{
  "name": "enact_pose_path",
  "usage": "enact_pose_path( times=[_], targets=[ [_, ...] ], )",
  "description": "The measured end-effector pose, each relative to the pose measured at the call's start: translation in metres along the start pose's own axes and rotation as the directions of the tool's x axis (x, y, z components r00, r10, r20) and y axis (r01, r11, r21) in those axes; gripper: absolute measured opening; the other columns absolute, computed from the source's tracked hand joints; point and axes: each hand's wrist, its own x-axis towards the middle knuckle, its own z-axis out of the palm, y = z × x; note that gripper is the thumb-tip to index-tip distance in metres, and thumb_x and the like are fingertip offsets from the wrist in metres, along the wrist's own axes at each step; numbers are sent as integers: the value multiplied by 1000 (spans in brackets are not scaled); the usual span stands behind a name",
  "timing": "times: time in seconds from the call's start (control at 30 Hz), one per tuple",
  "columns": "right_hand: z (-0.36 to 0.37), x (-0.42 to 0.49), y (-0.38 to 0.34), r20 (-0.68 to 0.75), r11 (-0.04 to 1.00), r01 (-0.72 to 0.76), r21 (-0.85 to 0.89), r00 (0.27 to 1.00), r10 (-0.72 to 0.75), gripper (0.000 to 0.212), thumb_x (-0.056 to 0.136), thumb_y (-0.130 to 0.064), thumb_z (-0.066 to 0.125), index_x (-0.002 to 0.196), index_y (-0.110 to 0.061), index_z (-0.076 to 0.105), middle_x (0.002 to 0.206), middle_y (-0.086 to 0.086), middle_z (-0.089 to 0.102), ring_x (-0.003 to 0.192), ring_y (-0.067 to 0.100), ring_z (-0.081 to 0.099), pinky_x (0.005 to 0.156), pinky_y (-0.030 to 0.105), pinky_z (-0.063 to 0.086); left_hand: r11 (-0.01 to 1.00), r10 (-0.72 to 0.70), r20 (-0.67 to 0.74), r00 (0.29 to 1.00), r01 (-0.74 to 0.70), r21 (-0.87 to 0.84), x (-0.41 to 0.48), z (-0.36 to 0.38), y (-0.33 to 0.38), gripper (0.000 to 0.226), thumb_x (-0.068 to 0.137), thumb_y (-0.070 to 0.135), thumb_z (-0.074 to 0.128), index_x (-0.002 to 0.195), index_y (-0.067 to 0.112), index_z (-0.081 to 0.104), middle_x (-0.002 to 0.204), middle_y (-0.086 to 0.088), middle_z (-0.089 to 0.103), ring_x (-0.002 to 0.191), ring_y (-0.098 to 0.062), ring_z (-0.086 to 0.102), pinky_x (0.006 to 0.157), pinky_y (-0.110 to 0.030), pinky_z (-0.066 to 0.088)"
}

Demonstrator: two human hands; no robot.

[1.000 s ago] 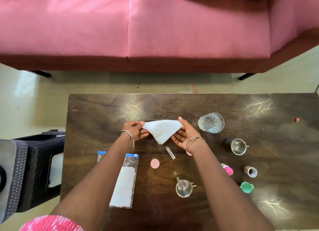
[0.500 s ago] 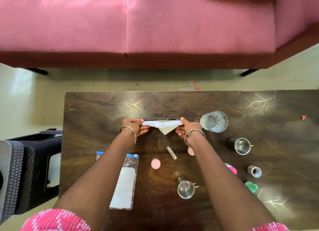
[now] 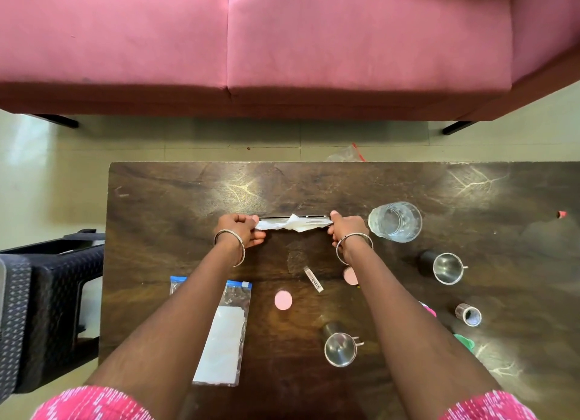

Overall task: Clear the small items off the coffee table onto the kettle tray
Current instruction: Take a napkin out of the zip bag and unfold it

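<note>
Arms outstretched, left hand (image 3: 240, 231) and right hand (image 3: 346, 231) grip opposite ends of the tissue (image 3: 293, 224).

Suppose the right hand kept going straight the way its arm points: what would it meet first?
Probably nothing on the table: the right hand, gripping the white tissue, points at bare wood toward the far edge, passing left of the glass. Depth is hard to judge.

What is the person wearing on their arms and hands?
No gloves: the left hand and right hand are bare. Each wrist carries a thin, round silver bangle, the left bangle and the right bangle. The forearms are uncovered. Where the arms enter the picture, the left sleeve and right sleeve are bright pink cloth with a white speckled pattern.
</note>
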Motion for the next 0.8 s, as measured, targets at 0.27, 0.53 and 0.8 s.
enact_pose_path(
  times=[0.27, 0.53, 0.8],
  targets=[
    [1, 5, -2, 51, 996, -50, 70, 998, 47, 52, 91, -39, 56, 51, -6, 62, 36, -1, 54, 39, 19, 47, 52, 33, 49, 999, 34, -20, 999, -33, 36, 10, -4, -5, 19, 96, 17, 59, 80, 10, 52, 67, -11, 57, 35, -8, 57, 47, -28, 57],
    [-3, -8, 6, -112, 1000, 5, -28, 994, -8, 55, 89, -53, 47, 91, -3, 71, 97, 19, 71, 90, 39, 69, 91, 46, 54, 973, 196, -174, 965, -171, 153, 6, -17, -17, 19, 97, 23, 55, 90, 8, 62, 70, -8, 64, 52, -18, 61, 58, -33, 59],
    [2, -32, 13, -64, 985, 115, 125, 992, -108, 14, 93, -27, 55, 93, -15, 63, 69, 4, 66, 42, 12, 59, 38, 23, 44, 922, 326, -88, 941, -296, 249, -12, -19, -32, 15, 95, 12, 54, 98, 14, 69, 88, -8, 69, 70, -18, 68, 69, -37, 61]
  ],
)
